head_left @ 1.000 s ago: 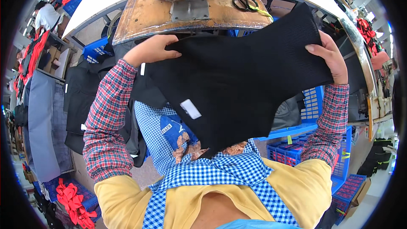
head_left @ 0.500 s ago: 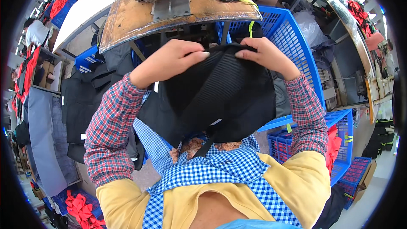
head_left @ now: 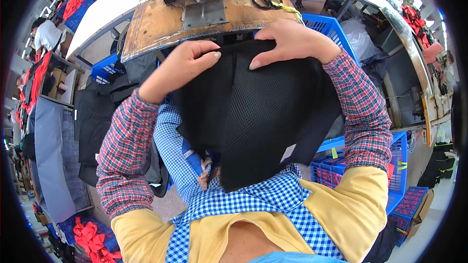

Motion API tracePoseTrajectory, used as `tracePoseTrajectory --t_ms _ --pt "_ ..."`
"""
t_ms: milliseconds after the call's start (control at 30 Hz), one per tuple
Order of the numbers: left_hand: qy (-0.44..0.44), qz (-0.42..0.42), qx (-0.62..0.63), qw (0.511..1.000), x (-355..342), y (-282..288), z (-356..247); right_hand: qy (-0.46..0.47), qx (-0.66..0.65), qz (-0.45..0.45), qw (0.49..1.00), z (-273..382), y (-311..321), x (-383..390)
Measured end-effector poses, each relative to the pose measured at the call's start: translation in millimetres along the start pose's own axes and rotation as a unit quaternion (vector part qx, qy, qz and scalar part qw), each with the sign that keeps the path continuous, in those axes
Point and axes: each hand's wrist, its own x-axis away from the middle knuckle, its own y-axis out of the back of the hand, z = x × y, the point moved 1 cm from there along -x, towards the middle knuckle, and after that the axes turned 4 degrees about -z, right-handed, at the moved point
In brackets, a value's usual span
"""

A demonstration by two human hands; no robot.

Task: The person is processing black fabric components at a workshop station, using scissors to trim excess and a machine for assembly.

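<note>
Between my two hands hangs a piece of black mesh fabric (head_left: 273, 102), spread above my lap, with a small white label (head_left: 287, 153) near its lower right edge. My left hand (head_left: 187, 65) pinches the top left edge between thumb and fingers. On the top edge further right, my right hand (head_left: 292, 44) grips the fabric, its thumb lying on the mesh and its fingers behind. The cloth hides most of the fingers of both hands. Just beyond the cloth is the front edge of a worn wooden worktable (head_left: 146, 24).
Scissors with black handles (head_left: 266, 0) lie on the worktable, beside a metal plate (head_left: 204, 13) below a machine. A blue plastic crate (head_left: 324, 25) stands to the right, under the table. Dark fabric pieces (head_left: 92, 122) hang at the left. Red cloth (head_left: 91, 237) lies at lower left.
My right hand has moved left and up along the fabric's top edge. The cloth has turned and spread, bringing its label further right. My left hand has shifted slightly left and down.
</note>
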Motion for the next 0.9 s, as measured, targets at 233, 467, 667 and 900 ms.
tracePoseTrajectory --t_ms 233,467,667,900 --pt "-0.008 0.062 -0.158 0.985 -25.6 54.3 -1.7 0.022 0.047 0.005 0.999 -0.3 -6.5 -47.3" --pt "0.084 0.092 -0.162 0.979 -79.5 102.0 28.7 -0.032 -0.021 0.059 0.998 -28.4 -5.0 -108.2" --pt "0.139 0.082 -0.113 0.98 -115.0 123.1 51.7 -0.085 -0.042 0.104 0.99 -55.3 -0.7 -151.4" --pt "0.173 0.09 -0.096 0.976 -135.9 132.5 68.2 -0.065 -0.051 0.084 0.993 -71.6 -5.1 -172.8"
